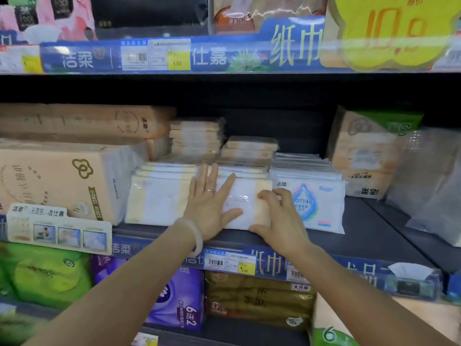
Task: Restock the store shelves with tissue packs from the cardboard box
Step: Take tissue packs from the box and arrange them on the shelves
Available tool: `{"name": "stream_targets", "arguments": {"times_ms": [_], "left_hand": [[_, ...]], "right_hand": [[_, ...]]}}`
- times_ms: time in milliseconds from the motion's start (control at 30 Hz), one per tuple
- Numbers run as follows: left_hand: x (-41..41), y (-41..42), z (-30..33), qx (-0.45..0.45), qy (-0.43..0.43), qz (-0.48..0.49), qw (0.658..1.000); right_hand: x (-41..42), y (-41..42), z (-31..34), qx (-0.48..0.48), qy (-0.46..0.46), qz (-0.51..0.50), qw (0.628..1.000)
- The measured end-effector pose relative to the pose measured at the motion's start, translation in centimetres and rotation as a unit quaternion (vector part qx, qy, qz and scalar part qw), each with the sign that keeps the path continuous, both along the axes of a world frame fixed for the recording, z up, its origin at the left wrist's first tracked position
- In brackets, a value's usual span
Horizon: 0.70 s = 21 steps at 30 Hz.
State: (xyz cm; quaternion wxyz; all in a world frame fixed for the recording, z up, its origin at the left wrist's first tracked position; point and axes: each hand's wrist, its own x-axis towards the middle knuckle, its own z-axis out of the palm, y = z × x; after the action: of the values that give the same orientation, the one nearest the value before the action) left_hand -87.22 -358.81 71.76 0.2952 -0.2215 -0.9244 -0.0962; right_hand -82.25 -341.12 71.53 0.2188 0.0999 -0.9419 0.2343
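A white and cream tissue pack (245,196) lies at the front of the middle shelf (361,231). My left hand (212,203) rests flat on its left part, fingers spread, a ring on one finger and a pale bangle on the wrist. My right hand (279,213) curls around the pack's right front corner, thumb under the front edge. Another white and cream pack (157,196) lies just to the left. The cardboard box is not in view.
Behind stand stacks of thin beige packs (197,138). A white pack with a blue drop logo (316,203) lies to the right, then bare shelf. Large peach packs (57,181) fill the left, a beige and green pack (364,151) the right. Purple, green and gold packs sit below.
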Motion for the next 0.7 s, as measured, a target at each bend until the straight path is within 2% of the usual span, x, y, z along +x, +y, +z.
{"name": "stream_targets", "arguments": {"times_ms": [67,467,533,600,633,700], "left_hand": [[-0.8,-0.6,-0.7,-0.049,-0.102,0.011,0.993],[-0.1,0.1,0.8,-0.130,-0.145,0.080,0.978],[0.6,-0.4,1.3,-0.088,-0.141,0.052,0.985],[1.7,-1.2,1.5,0.002,-0.092,0.026,0.995],[2.4,-1.7,1.3,0.037,-0.062,0.034,0.997],[3.5,-3.1,0.4,0.070,-0.049,0.113,0.990]], "right_hand": [[-0.1,0.1,-0.1,0.006,-0.014,0.011,1.000],[0.0,0.0,0.4,-0.010,-0.066,0.012,0.998],[0.4,0.1,0.6,-0.027,-0.072,0.018,0.997],[1.1,0.4,0.8,-0.031,-0.056,0.020,0.998],[1.5,0.7,0.8,-0.026,-0.042,0.014,0.999],[2.5,1.5,0.7,-0.028,-0.004,-0.008,1.000]]}}
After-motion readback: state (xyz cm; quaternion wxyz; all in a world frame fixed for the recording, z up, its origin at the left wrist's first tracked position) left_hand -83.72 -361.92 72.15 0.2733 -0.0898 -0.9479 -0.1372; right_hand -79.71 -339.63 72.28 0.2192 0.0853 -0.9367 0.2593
